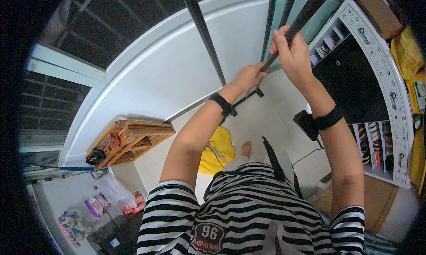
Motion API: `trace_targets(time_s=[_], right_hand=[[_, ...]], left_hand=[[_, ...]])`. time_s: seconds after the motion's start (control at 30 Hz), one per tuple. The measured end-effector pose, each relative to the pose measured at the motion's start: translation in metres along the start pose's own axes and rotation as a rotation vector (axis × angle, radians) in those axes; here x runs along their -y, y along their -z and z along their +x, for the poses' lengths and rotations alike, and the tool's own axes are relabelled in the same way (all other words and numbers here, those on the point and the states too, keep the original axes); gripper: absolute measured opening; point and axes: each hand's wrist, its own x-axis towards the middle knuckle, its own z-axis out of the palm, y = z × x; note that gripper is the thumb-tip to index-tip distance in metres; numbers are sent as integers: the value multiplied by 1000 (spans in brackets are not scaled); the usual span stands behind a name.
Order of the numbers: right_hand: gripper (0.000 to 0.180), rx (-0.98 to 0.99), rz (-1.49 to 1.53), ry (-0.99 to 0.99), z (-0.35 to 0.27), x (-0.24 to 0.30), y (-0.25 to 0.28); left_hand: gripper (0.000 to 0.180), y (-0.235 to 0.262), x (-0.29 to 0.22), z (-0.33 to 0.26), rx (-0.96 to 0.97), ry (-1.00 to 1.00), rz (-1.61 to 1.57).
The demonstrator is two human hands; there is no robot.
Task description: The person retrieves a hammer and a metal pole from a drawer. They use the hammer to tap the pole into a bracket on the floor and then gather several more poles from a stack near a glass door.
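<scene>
A black metal pole [308, 10] runs from the upper right down toward the floor, part of a tall dark rack frame. My right hand [293, 55] is closed around its thicker upper part. Lower down, my left hand [248, 78] wraps round the thinner section of the same pole, its fingertips partly hidden. Beneath my hands, the frame's black foot [259, 93] stands on the tiled floor. Another black upright [204, 33] of the frame leans past the white wall, left of my hands. Both wrists wear black straps with small devices.
A cabinet [392, 95] with a patterned edge and shoe shelves stands at right. At left are a folded wooden rack [133, 141] and a white surface holding plastic bags [111, 195]. Yellow cloth [217, 152] lies below my left forearm. A barred window [120, 15] is beyond the wall.
</scene>
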Motion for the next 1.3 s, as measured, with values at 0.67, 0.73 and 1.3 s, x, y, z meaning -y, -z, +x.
trace_targets(time_s=[0.67,0.73,1.3], right_hand=[[25,74,32,52,21,-32,-7],[25,66,39,65,22,-35,-6],[25,200,25,100,19,-23,-22]], left_hand=[[19,-5,22,11,-55,52,27],[20,-4,17,13,-38,101,65],[20,12,16,-6,-41,109,99]])
